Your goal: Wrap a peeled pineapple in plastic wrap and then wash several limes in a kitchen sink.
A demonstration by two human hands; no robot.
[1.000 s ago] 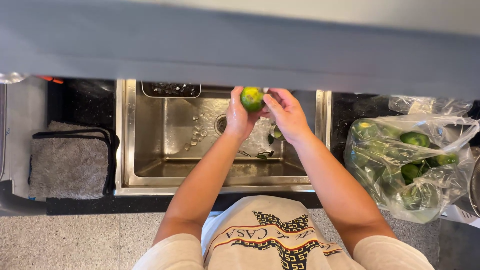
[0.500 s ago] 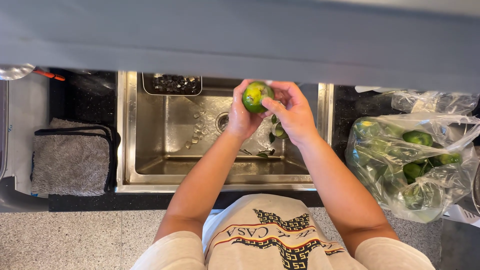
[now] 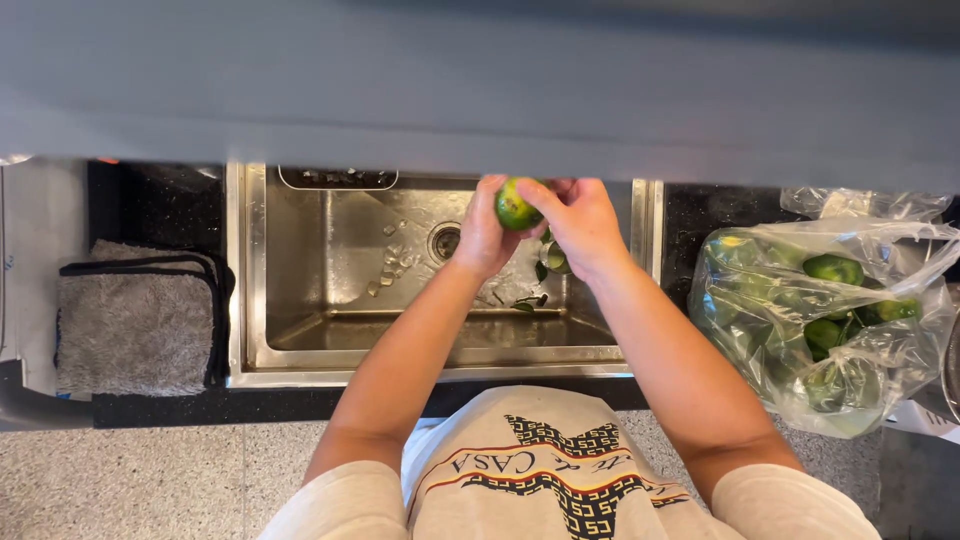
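The fruit over the steel-grey sink is green with a yellowish patch. Right of the sink, a clear plastic bag shows green fruits. Left of the sink lies a grey towel with black trim, on a black speckled counter.

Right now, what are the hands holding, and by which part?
A round green fruit, over the sink: left hand cups its left side, right hand fingertips grip its right side.

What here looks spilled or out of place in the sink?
Loose green leaves lie in the steel sink beneath the hands. The left hand and right hand hold a green citrus fruit. Nothing looks damaged.
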